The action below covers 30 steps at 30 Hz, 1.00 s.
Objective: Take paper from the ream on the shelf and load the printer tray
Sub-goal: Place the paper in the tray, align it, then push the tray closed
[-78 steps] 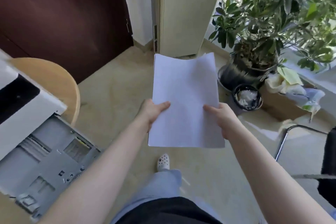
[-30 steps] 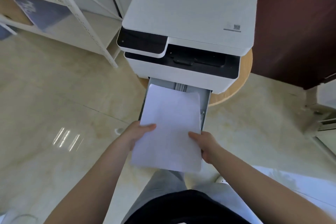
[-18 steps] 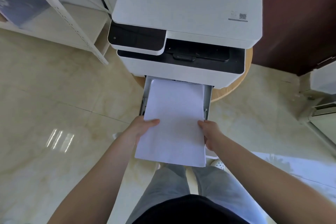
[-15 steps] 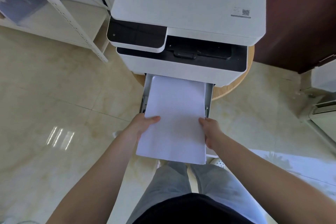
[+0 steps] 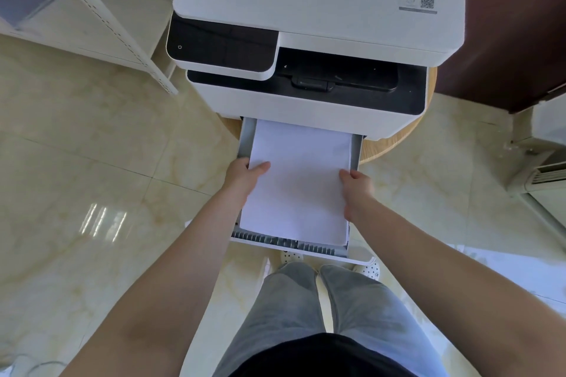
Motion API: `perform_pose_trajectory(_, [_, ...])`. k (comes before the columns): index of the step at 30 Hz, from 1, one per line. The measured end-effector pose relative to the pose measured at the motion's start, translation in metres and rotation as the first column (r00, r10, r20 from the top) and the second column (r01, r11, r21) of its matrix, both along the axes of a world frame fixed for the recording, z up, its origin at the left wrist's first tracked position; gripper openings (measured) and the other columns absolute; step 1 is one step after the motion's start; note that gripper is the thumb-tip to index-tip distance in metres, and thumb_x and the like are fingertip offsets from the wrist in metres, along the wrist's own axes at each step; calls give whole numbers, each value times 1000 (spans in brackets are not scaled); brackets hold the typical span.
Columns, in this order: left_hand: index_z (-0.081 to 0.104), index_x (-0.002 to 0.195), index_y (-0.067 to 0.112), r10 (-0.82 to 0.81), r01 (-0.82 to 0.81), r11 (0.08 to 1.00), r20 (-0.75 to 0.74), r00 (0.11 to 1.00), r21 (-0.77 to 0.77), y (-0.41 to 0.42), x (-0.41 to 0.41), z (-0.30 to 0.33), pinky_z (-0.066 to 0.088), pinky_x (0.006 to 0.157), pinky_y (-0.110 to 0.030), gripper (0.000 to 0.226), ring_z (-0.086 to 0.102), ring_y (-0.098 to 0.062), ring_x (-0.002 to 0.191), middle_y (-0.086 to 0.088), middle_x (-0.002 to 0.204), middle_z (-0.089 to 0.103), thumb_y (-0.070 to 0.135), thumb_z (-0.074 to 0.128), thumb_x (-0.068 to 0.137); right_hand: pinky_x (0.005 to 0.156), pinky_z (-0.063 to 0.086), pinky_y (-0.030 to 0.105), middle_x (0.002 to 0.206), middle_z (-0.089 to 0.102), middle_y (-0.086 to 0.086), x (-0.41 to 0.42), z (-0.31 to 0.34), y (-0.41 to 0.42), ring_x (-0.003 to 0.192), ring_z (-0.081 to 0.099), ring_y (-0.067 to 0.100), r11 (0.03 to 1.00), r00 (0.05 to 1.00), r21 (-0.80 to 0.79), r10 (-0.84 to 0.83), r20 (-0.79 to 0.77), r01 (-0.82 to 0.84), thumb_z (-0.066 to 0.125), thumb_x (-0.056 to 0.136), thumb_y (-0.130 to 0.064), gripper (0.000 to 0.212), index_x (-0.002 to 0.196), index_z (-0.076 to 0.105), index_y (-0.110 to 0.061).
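Head view: the stack of paper [image 5: 298,184] lies in the pulled-out tray [image 5: 284,242] of the printer [image 5: 306,40], its far edge reaching under the printer's front and its near edge just short of the tray's ribbed front lip. The left hand [image 5: 245,177] grips the paper's left edge, thumb on top of the sheets and the fingers [image 5: 240,162] tucked out of sight beneath, between the paper and the tray's left wall. The right hand [image 5: 356,190] grips the right edge the same way, thumb on top and the remaining fingers curled under the stack beside the tray's right wall. Both hands are closed on the paper.

Beyond the fingers stands the white printer, with a dark control panel [image 5: 223,46] on its left and a dark output slot [image 5: 337,76] to the right of that. The printer sits on a round wooden table [image 5: 395,147], whose edge shows to the right of the right hand's fingers. Further left of the left hand's fingers, a white metal shelf [image 5: 116,24] stands on the pale tiled floor [image 5: 92,193]. Nearer than the fingers, below the tray, are the person's legs in grey-blue trousers [image 5: 321,309], and white perforated shoes [image 5: 366,269] peek out under the tray's front.
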<state>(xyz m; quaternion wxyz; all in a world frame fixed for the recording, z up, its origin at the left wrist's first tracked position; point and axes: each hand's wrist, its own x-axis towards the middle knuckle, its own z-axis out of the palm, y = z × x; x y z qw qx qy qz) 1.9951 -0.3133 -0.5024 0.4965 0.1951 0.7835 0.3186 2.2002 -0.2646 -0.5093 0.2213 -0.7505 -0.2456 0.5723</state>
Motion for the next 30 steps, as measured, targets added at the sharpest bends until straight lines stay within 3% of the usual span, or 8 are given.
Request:
perform_pose_trajectory(3, [63, 93, 2, -27, 29, 999, -121, 992, 15, -3, -4, -3, 53, 81, -40, 14, 64, -32, 86, -17, 96, 68, 11, 68, 85, 59, 23, 30, 79, 36, 9, -3, -4, -5, 64, 26, 18, 999, 999, 45, 2, 48, -4, 48, 94, -17, 35, 103, 48, 16])
perform_pose_trajectory(7, [66, 93, 1, -17, 19, 1000, -220, 975, 10, -5, 0, -5, 56, 81, -44, 13, 68, -33, 87, -15, 95, 73, 8, 70, 82, 53, 18, 28, 65, 29, 10, -3, -5, -9, 59, 23, 19, 989, 993, 121, 75, 88, -86, 47, 94, -19, 25, 74, 45, -4])
perform_pose_trajectory(13, [63, 87, -3, -15, 29, 999, -294, 956, 43, -8, 3, -9, 44, 60, -27, 15, 58, -23, 68, -15, 84, 70, 10, 68, 83, 63, 51, 31, 77, 66, -2, 23, 4, -36, 68, 63, 15, 893, 889, 57, 437, 137, -447, 69, 82, -18, 7, 86, 63, -16])
perform_pose_trajectory(18, [61, 86, 0, -26, 55, 995, -331, 943, 78, -12, 3, -9, 39, 56, -26, 13, 55, -23, 67, -11, 79, 67, 12, 67, 83, 77, 59, 48, 92, 72, 11, 34, 2, -50, 85, 68, 31, 924, 921, -23, 383, 77, -382, 76, 74, -8, 16, 84, 65, -15])
perform_pose_trajectory(22, [59, 110, 10, -20, 78, 985, -352, 936, 152, -22, 4, -2, 47, 73, -26, 29, 64, -19, 87, -4, 100, 68, 11, 70, 83, 73, 59, 44, 96, 73, 11, 32, 1, -56, 83, 68, 29, 921, 915, 11, 385, 117, -389, 75, 75, -11, 18, 90, 65, -14])
perform_pose_trajectory(25, [53, 125, 11, -113, 223, 954, -444, 889, 203, -39, 5, 3, 47, 87, -24, 47, 60, -16, 104, -4, 120, 59, 4, 70, 81, 66, 58, 39, 90, 70, 0, 34, 1, -65, 78, 66, 22, 857, 836, 74, 473, 278, -510, 75, 74, -26, 26, 94, 59, -21])
perform_pose_trajectory(28, [45, 133, 7, -202, 370, 914, -609, 767, 163, -63, 6, 1, 42, 99, -26, 64, 49, -25, 124, -13, 138, 44, 6, 75, 77, 68, 50, 35, 98, 56, -4, 38, 0, -80, 88, 57, 21, 780, 700, 117, 471, 537, -614, 79, 67, -39, 57, 112, 46, -26])
perform_pose_trajectory(30, [32, 144, 6, -297, 396, 918, -622, 725, 24, -75, 6, -3, 33, 110, -34, 86, 34, -31, 138, -17, 149, 33, 20, 80, 74, 85, 46, 39, 112, 50, 4, 41, -5, -89, 104, 49, 26, 758, 649, 113, 459, 607, -642, 83, 61, -41, 84, 129, 37, -21])
